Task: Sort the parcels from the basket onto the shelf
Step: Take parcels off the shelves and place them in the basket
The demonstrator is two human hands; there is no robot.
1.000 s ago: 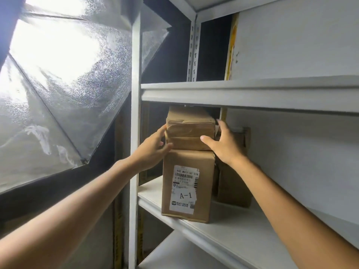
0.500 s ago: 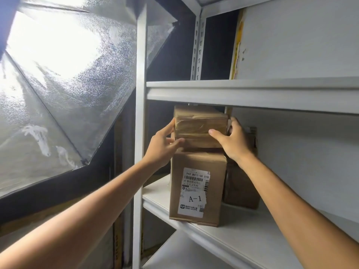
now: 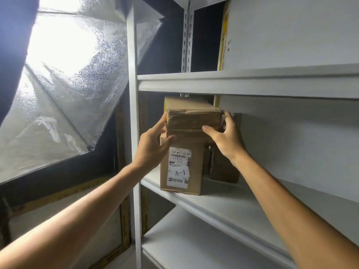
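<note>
On the shelf (image 3: 223, 200), a small parcel (image 3: 192, 119) tops the A-1 box (image 3: 194, 156). Left hand (image 3: 151, 148) touches it, fingers straight; right hand (image 3: 227, 140) grips its end.

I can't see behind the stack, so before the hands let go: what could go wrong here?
1. The top box overhangs the A-1 box to the right; once the left hand and right hand release, it might tip.
2. The A-1 box stands tall at the shelf's front edge; a nudge could topple both off.
</note>
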